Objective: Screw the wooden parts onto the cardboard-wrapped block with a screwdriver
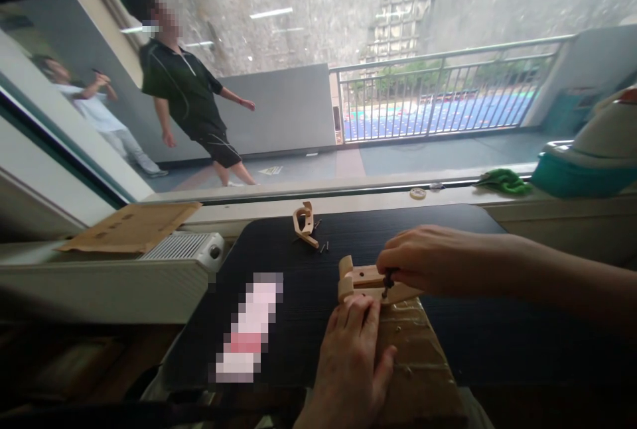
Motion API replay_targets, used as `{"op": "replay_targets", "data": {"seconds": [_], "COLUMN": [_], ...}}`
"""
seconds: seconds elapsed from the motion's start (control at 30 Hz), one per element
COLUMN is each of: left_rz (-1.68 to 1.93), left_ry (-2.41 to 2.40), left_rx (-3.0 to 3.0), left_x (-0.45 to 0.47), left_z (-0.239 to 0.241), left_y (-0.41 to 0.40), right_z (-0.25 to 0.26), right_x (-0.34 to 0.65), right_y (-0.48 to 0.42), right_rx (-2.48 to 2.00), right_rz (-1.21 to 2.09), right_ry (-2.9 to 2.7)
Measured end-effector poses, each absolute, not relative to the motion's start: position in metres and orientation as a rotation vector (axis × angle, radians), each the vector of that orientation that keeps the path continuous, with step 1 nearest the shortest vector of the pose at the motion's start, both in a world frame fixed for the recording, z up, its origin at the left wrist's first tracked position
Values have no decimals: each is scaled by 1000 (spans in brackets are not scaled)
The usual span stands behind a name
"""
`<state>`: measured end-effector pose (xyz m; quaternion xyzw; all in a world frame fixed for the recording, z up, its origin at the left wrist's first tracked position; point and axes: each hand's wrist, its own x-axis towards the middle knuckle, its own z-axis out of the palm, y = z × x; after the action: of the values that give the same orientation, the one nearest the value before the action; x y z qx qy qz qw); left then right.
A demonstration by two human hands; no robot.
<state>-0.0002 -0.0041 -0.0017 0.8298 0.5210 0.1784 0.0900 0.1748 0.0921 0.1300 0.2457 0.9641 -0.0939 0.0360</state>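
on cardboard, wood (left hand touching)

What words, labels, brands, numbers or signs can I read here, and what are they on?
None can be read.
Cardboard sheet: faint dark marks, too blurred.
Floor marking outside: too small and blurred.
Pixelated strip: any text is hidden.
Wooden piece being worked on: no lettering visible.

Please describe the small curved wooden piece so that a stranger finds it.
Find the black table by the windowsill. Near its far edge sits a small curved wooden piece with metal bits beside it; unlike the larger wooden assembly, it is untouched.
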Motion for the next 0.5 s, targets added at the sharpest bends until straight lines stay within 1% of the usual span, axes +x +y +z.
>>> {"op": "replay_targets", "data": {"seconds": [0.1, 0.2, 0.37, 0.5], "left_rz": [546, 570, 569, 583], "left_ry": [1538, 1534, 1553, 1558], "left_rx": [2471, 2467, 2446, 2458], "left_x": [0, 0, 2, 2], "left_z": [-3, -2, 0, 0], "left_y": [-4, -4, -7, -7], "right_z": [125, 124, 121, 125], "right_x": [177, 176, 170, 169], "right_y": [95, 93, 90, 92], "right_rx": [800, 888, 1046, 1063], "right_rz": [-346, -333, -202, -54], "right_ry": [2989, 2966, 2903, 2876]}}
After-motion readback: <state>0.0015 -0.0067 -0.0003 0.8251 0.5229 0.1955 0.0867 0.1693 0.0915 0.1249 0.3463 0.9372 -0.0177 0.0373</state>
